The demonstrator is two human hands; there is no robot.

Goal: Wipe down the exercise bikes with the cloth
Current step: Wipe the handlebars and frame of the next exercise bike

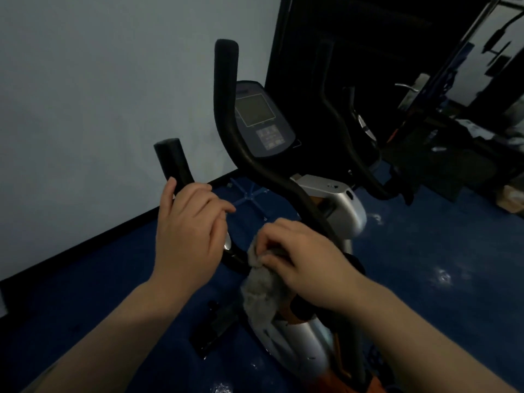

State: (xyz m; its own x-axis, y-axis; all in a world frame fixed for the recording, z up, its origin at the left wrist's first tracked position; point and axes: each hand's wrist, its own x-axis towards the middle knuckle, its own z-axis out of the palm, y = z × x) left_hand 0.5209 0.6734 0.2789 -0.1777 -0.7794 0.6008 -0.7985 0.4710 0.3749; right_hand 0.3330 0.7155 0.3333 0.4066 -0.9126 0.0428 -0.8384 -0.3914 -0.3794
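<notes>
Cloth [262, 290], grey and fluffy, sits bunched round the lower stem of the exercise bike [334, 199], just below where the handlebars meet the frame. Right hand [306, 268] pinches it: fingers curled over the top fold, grip pressed together on the fabric, with a loose tail hanging down toward the silver-and-orange housing [300, 336].

Left hand [188, 225] is wrapped round the short left handlebar [173, 163], fingers curled over the bar below its foam end, index finger partly extended. Reads as a bracing hold.

Step in hand (judgement): wiping the stem and handlebar junction, early-to-mid pass on this bike. Tall curved handlebar [226, 109] and console [259, 120] sit above the cloth; cannot tell from this view whether they have been wiped.

Notes for doing it well:
- Wrap the cloth fully round the tube rather than dabbing with the bunched end, so the far side gets contact too.
- Draw along the bar in one direction, top to bottom, so grime moves down and off.
- Tuck the hanging tail into the palm; loose, it could drag on the housing or catch near the crank area, which is dim and hard to read here.
- Use the left-hand brace so the bars do not swing under wiping pressure.
- Go light on the console screen and buttons; use a clean fold.
- Foam grip ends probably hold sweat; press firmly there.

Blue floor [425, 251] shows scattered bright patches; wet or merely glossy, cannot tell.
</notes>
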